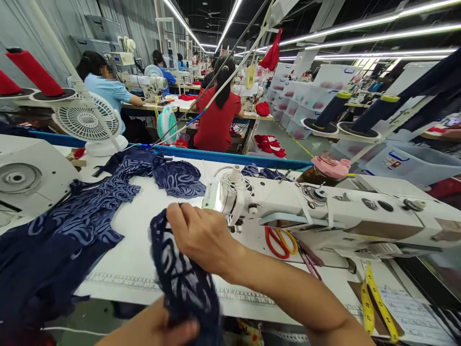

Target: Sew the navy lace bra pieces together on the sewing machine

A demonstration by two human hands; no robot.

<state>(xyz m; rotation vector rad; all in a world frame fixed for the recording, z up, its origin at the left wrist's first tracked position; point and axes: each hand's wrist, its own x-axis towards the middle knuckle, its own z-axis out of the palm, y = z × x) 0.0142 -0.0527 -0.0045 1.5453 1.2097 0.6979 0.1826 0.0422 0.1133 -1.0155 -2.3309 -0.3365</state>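
Raised in front of the sewing machine (pixel 266 197), my right hand (pixel 201 235) is closed on the upper end of a navy patterned fabric piece (pixel 173 259), semi-sheer with swirling shapes. Lower down, at the bottom edge of the view, my left hand (pixel 169 322) grips the same fabric, slightly blurred; its thumb lies across the cloth. The piece hangs between both hands above the front of the white table (pixel 133 254). More navy patterned fabric (pixel 90 206) is heaped to the left, and a smaller cut piece (pixel 180 178) lies flat behind my right hand.
Scissors with red and yellow handles (pixel 277 242) lie under the machine arm. A yellow tape measure (pixel 370 302) rests at the right. A white fan (pixel 90 120), navy thread cones (pixel 370 115) and a pink-lidded jar (pixel 327 168) stand around. Other people work at machines beyond.
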